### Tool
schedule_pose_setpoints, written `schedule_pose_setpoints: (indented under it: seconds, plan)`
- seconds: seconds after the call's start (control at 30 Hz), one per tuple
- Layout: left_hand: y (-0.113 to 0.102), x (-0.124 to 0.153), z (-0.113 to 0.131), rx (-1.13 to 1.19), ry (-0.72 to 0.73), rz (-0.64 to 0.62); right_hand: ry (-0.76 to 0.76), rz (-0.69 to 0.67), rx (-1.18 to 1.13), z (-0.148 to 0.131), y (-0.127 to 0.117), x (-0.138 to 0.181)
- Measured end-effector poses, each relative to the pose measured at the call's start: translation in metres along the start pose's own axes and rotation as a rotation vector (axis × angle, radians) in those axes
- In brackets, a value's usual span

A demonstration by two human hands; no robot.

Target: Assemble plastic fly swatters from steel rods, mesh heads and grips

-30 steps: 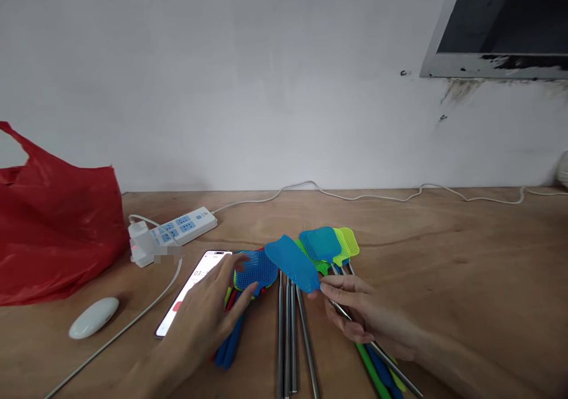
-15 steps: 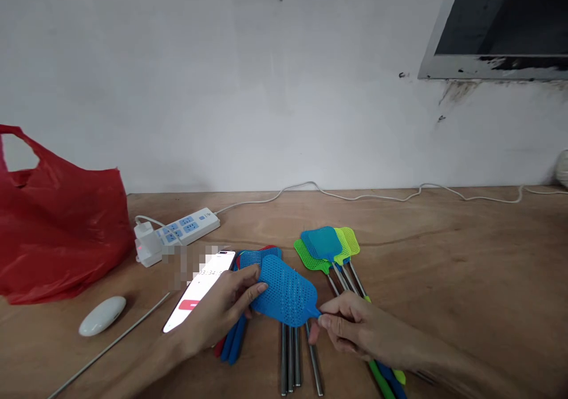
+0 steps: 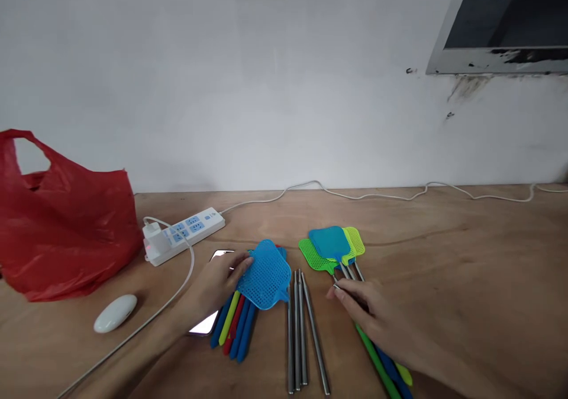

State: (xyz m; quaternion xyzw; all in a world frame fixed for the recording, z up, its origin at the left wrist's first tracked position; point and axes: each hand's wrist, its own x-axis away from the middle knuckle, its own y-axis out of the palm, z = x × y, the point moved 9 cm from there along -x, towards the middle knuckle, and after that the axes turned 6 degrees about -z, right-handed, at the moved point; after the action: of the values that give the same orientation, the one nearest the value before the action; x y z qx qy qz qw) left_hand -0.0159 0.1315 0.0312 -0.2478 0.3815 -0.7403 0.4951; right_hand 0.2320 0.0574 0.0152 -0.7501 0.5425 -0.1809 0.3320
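Observation:
A blue fly swatter head (image 3: pixel 268 280) is pinched at its left edge by my left hand (image 3: pixel 213 292), tilted above the wood table. Its short neck points to the lower right, apart from my right hand. Under it lie other swatter heads, mostly hidden, and several blue, yellow and red handles (image 3: pixel 234 325). Several loose metal rods (image 3: pixel 298 340) lie to the right. My right hand (image 3: pixel 370 316) has its fingertips together over the shafts of the assembled fly swatters (image 3: pixel 331 243), which have green, blue and yellow heads. What those fingertips grip is too small to make out.
A phone (image 3: pixel 205 325) with a lit screen lies partly under my left forearm. Further left are a white mouse (image 3: pixel 115 314), a power strip (image 3: pixel 195 228) with a plugged-in charger and cable, and a red plastic bag (image 3: pixel 71 227). A white cord (image 3: pixel 355 198) runs along the wall.
My right hand has let go of the blue head's neck and moved right and up to the assembled swatters. My left hand still holds the head, now turned more upright. The view has shifted slightly.

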Motion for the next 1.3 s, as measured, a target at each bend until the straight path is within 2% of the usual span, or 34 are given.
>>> schedule_pose_setpoints:
  seconds: [0.1, 0.17, 0.33, 0.4, 0.47, 0.57, 0.63, 0.73, 0.87, 1.0, 1.13, 1.2, 1.3]
  plan:
    - [0.004, -0.015, 0.007, -0.122, 0.008, 0.013, 0.001, -0.037, -0.037, -0.013, -0.001, -0.010]
    - [0.005, -0.027, 0.005, -0.189, -0.005, 0.015, 0.024, -0.082, -0.109, -0.011, 0.003, -0.017]
    - [0.002, -0.044, -0.006, -0.363, -0.071, 0.051, 0.257, -0.255, -0.513, 0.026, 0.025, -0.024]
    - [0.002, -0.041, -0.003, -0.424, -0.071, 0.094, 0.304, -0.215, -0.611, 0.036, 0.022, -0.026]
    - [0.007, -0.034, 0.007, -0.462, -0.028, 0.120, 0.288, -0.095, -0.645, 0.041, 0.009, -0.030]
    - [0.027, -0.020, 0.028, -0.473, 0.104, 0.058, 0.270, 0.060, -0.676, 0.047, -0.005, -0.032]
    - [0.042, -0.012, 0.037, -0.461, 0.173, 0.002, 0.266, 0.109, -0.703, 0.050, -0.007, -0.033]
    - [0.055, -0.005, 0.040, -0.440, 0.205, -0.030, 0.281, 0.108, -0.743, 0.055, -0.002, -0.032]
    - [0.060, -0.003, 0.035, -0.411, 0.208, -0.023, 0.286, 0.031, -0.773, 0.058, 0.015, -0.031]
    - [0.063, -0.001, 0.033, -0.383, 0.233, -0.034, 0.172, 0.068, -0.578, 0.055, 0.017, -0.027]
    - [0.063, 0.001, 0.033, -0.367, 0.241, -0.046, -0.019, 0.164, -0.095, 0.032, 0.004, -0.018]
    - [0.062, 0.002, 0.032, -0.362, 0.241, -0.046, -0.096, 0.145, 0.094, 0.016, 0.005, -0.015]
    - [0.059, 0.003, 0.030, -0.346, 0.245, -0.026, -0.153, 0.087, 0.238, 0.002, 0.013, -0.013]
